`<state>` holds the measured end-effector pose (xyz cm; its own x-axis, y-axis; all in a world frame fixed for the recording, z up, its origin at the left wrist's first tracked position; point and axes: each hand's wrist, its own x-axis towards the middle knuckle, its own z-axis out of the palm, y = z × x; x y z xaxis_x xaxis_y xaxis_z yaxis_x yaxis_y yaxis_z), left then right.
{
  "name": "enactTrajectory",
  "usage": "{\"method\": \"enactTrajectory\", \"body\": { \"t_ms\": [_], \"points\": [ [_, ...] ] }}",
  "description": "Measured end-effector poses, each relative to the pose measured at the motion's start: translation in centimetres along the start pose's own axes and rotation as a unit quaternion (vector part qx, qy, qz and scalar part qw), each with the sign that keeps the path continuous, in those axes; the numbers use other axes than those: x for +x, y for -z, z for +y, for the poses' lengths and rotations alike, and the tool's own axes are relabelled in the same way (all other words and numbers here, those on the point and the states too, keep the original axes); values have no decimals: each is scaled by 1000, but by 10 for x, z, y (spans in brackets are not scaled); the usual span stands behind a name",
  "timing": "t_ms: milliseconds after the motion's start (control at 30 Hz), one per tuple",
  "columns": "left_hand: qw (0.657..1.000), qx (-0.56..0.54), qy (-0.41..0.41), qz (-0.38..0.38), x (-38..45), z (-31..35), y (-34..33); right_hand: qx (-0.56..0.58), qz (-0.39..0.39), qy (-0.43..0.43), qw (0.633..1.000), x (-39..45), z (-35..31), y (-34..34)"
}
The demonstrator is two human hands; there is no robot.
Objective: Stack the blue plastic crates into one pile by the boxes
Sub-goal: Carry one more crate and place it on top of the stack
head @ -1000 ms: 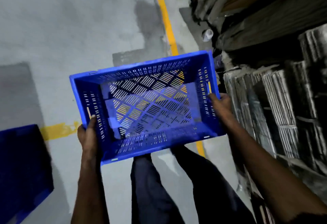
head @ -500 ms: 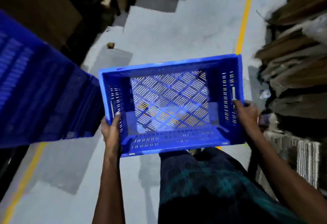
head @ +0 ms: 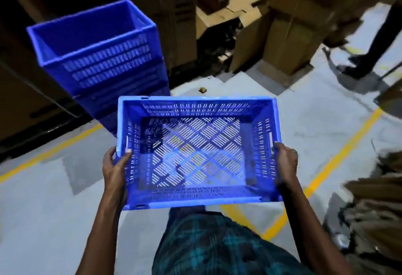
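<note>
Seen from above, a person's left hand and right hand clasp the short sides of an empty blue slotted crate held level over a grey floor, with a pile of blue crates ahead-left beside cardboard boxes.

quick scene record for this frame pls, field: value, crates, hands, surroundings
carried crate: blue, slotted, empty, held level above the floor
left hand: gripping the crate's left end wall
right hand: gripping the crate's right end wall
crate stack: blue, ahead on the left, top crate open and empty
cardboard boxes: behind and right of the stack
floor: grey with yellow lines
stacking: not yet done
</note>
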<state>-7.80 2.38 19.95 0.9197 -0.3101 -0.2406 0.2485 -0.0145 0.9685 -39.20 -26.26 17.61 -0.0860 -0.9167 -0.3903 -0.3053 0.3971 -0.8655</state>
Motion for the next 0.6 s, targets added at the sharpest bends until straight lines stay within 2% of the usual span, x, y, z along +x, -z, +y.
{"method": "enactTrajectory", "body": {
  "t_ms": [167, 333, 500, 600],
  "points": [
    [995, -65, -61, 40, -24, 20, 12, 36, -39, 55, 997, 1, -47, -22],
    [987, -103, -89, 89, -29, 44, 25, 62, -93, 99, 989, 1, -88, -53],
    [976, -143, -122, 114, -10, 75, 24, 69, -131, 128, 981, 13, -132, -97],
    [969, -159, -142, 121, 10, 89, 21, 67, -126, 154, 978, 32, -162, -129]
  ]
}}
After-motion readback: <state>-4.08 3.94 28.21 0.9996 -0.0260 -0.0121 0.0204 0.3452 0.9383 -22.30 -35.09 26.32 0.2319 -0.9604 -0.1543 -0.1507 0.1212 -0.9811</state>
